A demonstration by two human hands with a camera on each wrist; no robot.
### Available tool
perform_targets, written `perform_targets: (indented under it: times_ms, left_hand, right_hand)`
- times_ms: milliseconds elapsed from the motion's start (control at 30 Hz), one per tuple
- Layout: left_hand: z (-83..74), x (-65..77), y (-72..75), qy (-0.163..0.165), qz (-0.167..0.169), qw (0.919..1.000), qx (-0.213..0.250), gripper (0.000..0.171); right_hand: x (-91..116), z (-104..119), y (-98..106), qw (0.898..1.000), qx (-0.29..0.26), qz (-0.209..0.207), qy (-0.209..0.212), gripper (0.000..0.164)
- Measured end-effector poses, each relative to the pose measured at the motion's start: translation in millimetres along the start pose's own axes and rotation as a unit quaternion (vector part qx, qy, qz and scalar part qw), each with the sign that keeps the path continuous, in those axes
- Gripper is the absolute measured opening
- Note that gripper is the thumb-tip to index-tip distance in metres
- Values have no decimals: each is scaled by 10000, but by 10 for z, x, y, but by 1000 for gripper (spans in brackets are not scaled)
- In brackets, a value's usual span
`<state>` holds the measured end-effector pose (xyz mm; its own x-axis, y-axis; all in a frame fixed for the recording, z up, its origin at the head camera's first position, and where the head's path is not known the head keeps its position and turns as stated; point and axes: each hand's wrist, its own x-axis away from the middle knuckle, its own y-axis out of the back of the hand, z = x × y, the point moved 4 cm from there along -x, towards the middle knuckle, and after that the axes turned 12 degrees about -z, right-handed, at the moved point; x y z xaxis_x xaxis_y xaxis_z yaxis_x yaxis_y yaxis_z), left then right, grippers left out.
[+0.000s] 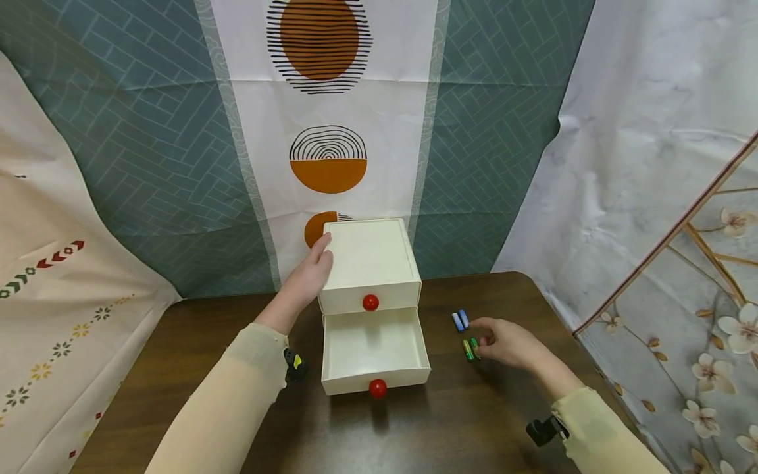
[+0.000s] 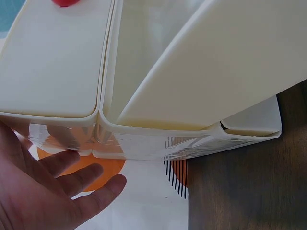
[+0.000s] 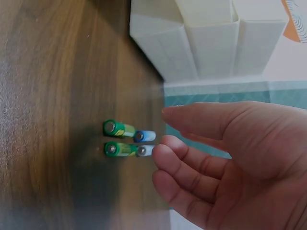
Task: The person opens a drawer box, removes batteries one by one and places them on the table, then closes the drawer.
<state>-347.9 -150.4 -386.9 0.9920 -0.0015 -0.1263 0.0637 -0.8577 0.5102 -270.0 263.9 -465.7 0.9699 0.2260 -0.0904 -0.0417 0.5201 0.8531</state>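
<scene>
A small cream drawer box (image 1: 368,253) with red knobs stands at the table's back, its middle drawer (image 1: 373,345) pulled out. My left hand (image 1: 309,273) lies against the box's upper left side, fingers fairly straight; in the left wrist view, the fingers (image 2: 79,179) spread beside the wall. On the right, my right hand (image 1: 506,341) hovers beside two green batteries (image 1: 468,350), thumb and fingers apart. Beyond those lie two blue-and-white batteries (image 1: 460,320). The right wrist view shows nothing between the thumb and fingers of that hand (image 3: 240,158).
The dark wooden table (image 1: 414,434) extends in front of the box. Behind it hangs a patterned cloth (image 1: 491,131), and a floral cloth (image 1: 669,316) borders the right edge. Each wrist wears a small black camera.
</scene>
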Motion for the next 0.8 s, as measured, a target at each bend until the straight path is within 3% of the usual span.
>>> perform_targets:
  times_ms: [800]
  left_hand:
    - [-34,7,3,-9,-4,10000,89,66]
  right_hand:
    - [115,495,122,9975,-266,-101,649,49]
